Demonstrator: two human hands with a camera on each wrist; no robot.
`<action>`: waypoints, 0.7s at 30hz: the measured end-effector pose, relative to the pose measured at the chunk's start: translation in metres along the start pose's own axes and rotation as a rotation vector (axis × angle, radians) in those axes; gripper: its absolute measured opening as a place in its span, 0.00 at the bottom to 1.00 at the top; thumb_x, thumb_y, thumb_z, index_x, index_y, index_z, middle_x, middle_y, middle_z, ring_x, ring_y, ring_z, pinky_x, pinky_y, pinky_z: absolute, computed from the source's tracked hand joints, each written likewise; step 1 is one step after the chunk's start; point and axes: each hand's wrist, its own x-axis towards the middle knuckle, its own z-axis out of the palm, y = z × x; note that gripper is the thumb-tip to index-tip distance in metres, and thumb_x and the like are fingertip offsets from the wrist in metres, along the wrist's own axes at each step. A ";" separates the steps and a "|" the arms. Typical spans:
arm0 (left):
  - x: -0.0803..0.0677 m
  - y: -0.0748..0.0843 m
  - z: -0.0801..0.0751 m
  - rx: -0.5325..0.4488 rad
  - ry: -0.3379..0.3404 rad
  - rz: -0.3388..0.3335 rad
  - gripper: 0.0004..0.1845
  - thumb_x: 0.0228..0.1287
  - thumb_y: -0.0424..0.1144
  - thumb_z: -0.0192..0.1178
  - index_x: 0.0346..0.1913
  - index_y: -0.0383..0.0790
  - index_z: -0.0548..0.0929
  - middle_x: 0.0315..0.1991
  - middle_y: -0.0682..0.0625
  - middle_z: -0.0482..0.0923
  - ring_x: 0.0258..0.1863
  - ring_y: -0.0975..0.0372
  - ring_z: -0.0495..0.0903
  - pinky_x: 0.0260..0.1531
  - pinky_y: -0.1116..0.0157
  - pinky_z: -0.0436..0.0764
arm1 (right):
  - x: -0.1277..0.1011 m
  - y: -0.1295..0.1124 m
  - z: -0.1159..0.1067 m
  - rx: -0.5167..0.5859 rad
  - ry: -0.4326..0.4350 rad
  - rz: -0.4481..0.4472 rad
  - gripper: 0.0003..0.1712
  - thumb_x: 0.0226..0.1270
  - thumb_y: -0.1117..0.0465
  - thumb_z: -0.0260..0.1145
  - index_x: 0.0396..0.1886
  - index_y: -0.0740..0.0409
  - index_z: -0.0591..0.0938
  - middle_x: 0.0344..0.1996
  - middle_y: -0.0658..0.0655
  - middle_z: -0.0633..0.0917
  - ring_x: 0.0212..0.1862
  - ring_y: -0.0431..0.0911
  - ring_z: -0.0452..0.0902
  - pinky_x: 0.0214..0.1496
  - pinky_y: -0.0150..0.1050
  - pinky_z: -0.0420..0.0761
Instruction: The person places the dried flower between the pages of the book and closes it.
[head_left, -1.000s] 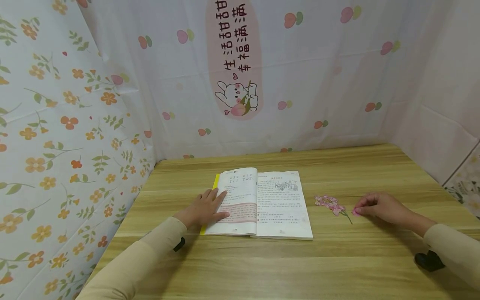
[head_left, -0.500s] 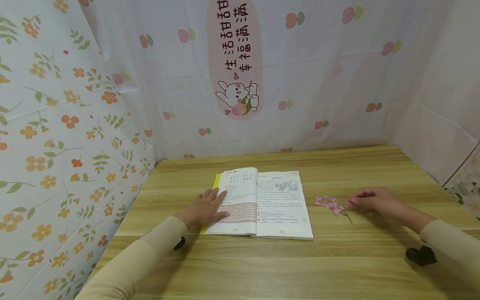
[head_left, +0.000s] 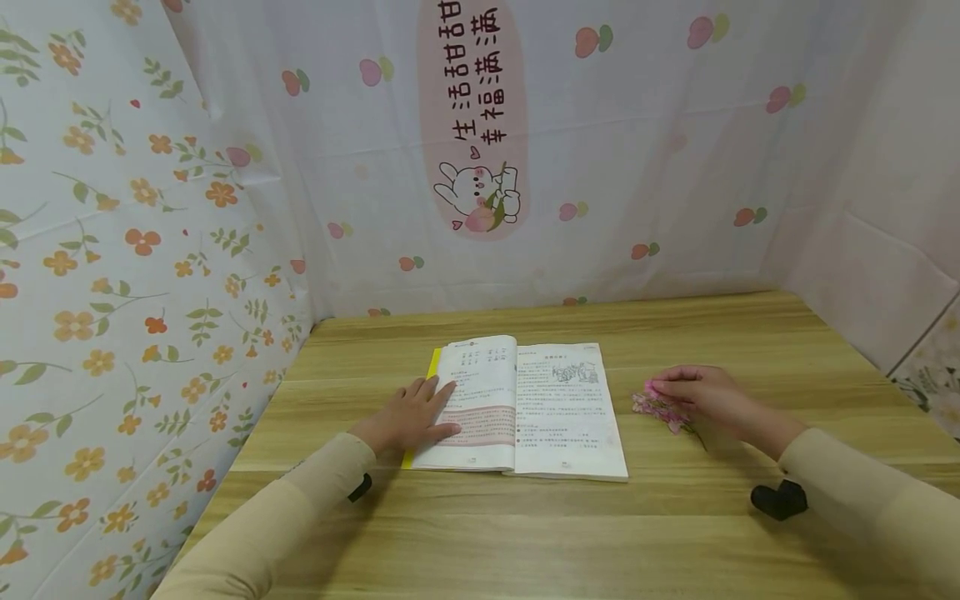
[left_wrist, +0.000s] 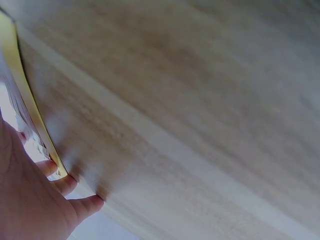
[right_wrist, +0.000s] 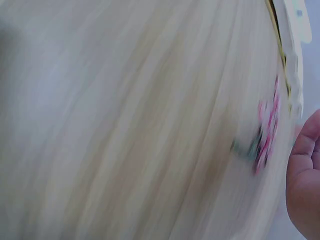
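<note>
An open book with printed white pages lies on the table, its yellow cover edge showing at left. My left hand rests on the left page with fingers spread. In the left wrist view, fingertips reach past the book's yellow edge onto the wood. Right of the book lies a spray of pink flowers with a thin green stem. Just above it, my right hand pinches a small pink flower-like piece between thumb and fingertips. The right wrist view is blurred and does not show that piece clearly.
The wooden table extends around the book on all sides. A patterned cloth with a rabbit print hangs behind it, and a flowered cloth at left. A black wrist device hangs under the right sleeve.
My right hand has moved left with the small pink piece, from beside the flower spray to over it, near the book. The left hand stays on the page.
</note>
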 end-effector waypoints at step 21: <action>0.002 -0.003 0.005 -0.004 0.003 0.001 0.45 0.68 0.69 0.42 0.77 0.42 0.51 0.73 0.37 0.52 0.70 0.44 0.54 0.62 0.44 0.60 | 0.047 -0.035 0.101 0.176 -0.011 0.027 0.21 0.65 0.63 0.68 0.54 0.69 0.77 0.37 0.49 0.86 0.38 0.37 0.82 0.41 0.34 0.80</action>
